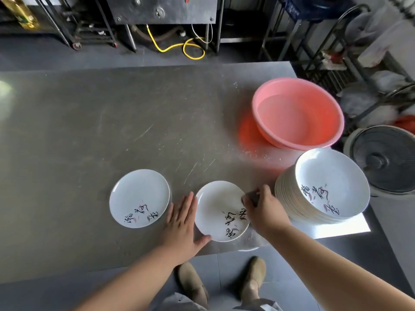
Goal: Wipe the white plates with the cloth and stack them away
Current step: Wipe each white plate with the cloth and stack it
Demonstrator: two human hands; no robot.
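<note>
Plates (139, 194): 2 loose, 1 stack (332, 176) | left hand (179, 223) flat against plate (217, 209) | right hand (265, 209) grasping cloth (252, 196)

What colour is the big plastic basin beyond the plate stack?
Pink, salmon-toned; the round plastic basin shows best in the head view.

1. The grey metal table (89, 131), scratched, carries everything.
2. A pink basin (298, 117) stands at 2 o'clock.
3. A tall stack of white plates (332, 176) stands at 4 o'clock, just beside the basin.
4. A single white plate (215, 205) lies at 5 o'clock, near the front edge.
5. Another white plate (139, 194) lies at 7 o'clock, apart from it.
</note>
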